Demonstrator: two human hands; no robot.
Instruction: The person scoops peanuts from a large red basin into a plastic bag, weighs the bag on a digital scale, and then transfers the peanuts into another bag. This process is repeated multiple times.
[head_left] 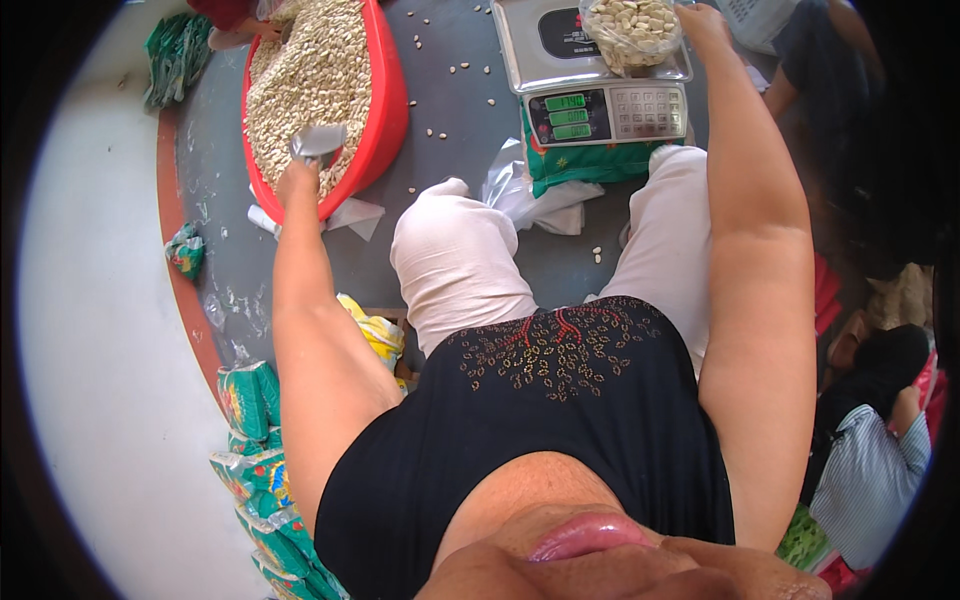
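Observation:
My left hand (298,183) grips a small metal scoop (318,141) whose blade lies in the pale seeds (305,75) that fill a red basin (388,120). My right hand (703,22) reaches up to a clear bag of seeds (633,30) and holds its edge. The bag rests on the steel pan of a digital scale (600,100) with lit green digits. My knees in light trousers sit between the basin and the scale.
Loose seeds lie scattered on the grey mat (450,90). Empty clear bags (530,195) lie by the scale. Green printed packets (250,440) are stacked at lower left. Another person in a striped shirt (870,470) sits at lower right.

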